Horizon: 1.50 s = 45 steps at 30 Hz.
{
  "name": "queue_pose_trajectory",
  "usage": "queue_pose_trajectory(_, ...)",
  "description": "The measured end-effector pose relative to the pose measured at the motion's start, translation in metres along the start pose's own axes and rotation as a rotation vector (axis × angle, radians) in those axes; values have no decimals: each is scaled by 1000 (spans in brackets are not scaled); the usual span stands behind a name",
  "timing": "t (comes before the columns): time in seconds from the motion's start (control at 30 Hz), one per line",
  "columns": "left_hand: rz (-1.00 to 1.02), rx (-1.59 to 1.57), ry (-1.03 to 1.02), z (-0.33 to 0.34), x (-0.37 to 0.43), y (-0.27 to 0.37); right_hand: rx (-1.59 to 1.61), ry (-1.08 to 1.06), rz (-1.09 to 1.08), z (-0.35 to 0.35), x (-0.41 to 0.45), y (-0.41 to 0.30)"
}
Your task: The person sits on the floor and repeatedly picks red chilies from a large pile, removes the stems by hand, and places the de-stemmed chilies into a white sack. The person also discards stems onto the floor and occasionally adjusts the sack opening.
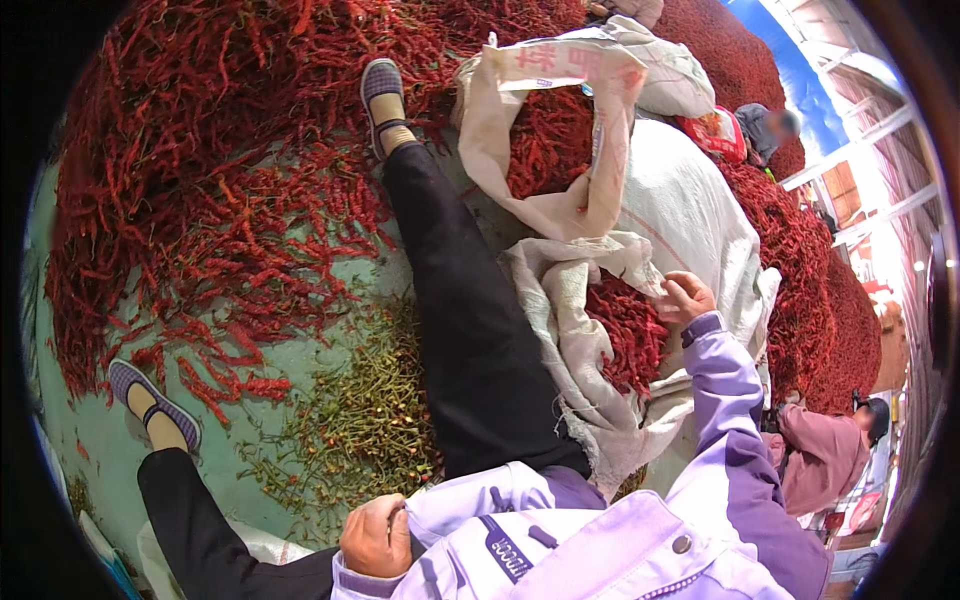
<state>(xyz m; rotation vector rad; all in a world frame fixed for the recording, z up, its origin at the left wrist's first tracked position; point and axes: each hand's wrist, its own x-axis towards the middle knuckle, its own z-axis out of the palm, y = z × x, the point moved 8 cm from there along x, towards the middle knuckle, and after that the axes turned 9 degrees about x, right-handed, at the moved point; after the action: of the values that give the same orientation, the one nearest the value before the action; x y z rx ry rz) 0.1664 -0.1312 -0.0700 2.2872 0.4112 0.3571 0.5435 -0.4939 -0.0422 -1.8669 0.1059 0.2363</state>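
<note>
My right hand (685, 298) reaches out at the mouth of a white woven sack (559, 300), its fingertips bent at the sack's rim. Blur there hides whether they pinch the cloth. Dried red chili peppers (630, 337) lie inside this sack. Low in the view, my left hand (377, 535) is curled by the hem of my lilac jacket (472, 499); its palm is hidden. A heap of green-yellow pepper stems (367, 405) lies between my outstretched legs. Beyond my right leg, a second sack with a rolled-down rim (484, 150) stands open, with red peppers within.
A large red pepper pile (187, 150) spreads over the green floor (352, 277) at upper left. A full white sack (675, 187) bulges at right, before more pepper heaps (795, 277). One person in pink (825, 450) and another in a grey cap (754, 131) are nearby.
</note>
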Motion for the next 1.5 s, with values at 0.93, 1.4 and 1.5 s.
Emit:
queue_pose_trajectory(0.93,10,40,72,-11,-11,-19,-683,-1151,-480,561,-186,85)
queue_pose_trajectory(1.4,-96,-45,92,-14,-7,-37,-257,-1209,-113,518,-170,88)
queue_pose_trajectory(1.5,-376,-384,266,-24,-14,-61,-130,-1237,-6,473,-187,66)
